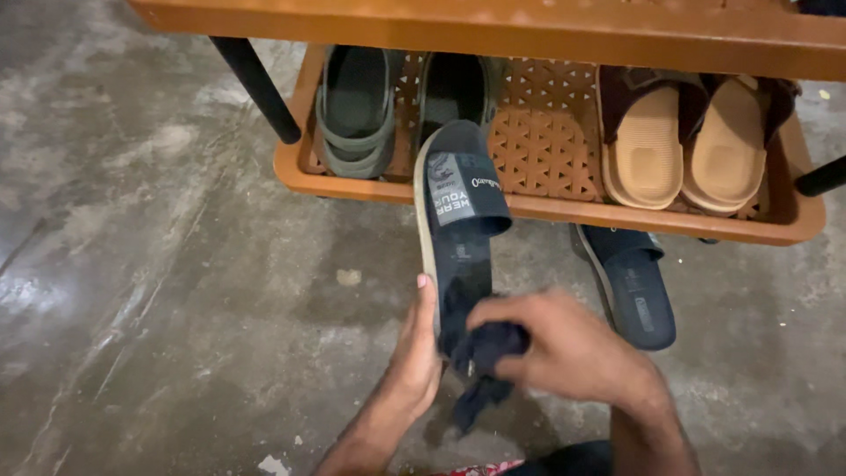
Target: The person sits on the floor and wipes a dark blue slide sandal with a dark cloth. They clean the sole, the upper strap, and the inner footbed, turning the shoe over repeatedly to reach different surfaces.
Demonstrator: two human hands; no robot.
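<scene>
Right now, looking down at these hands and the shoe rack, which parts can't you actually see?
- Heel of the dark slide sandal: head view, covered by the left hand, right hand and dark cloth.
- Second dark slide: toe hidden under the orange rack.
- Green sandals and tan sandals: fronts hidden by the rack's upper shelf.
- Rack top: cut off by the picture's edge.
</scene>
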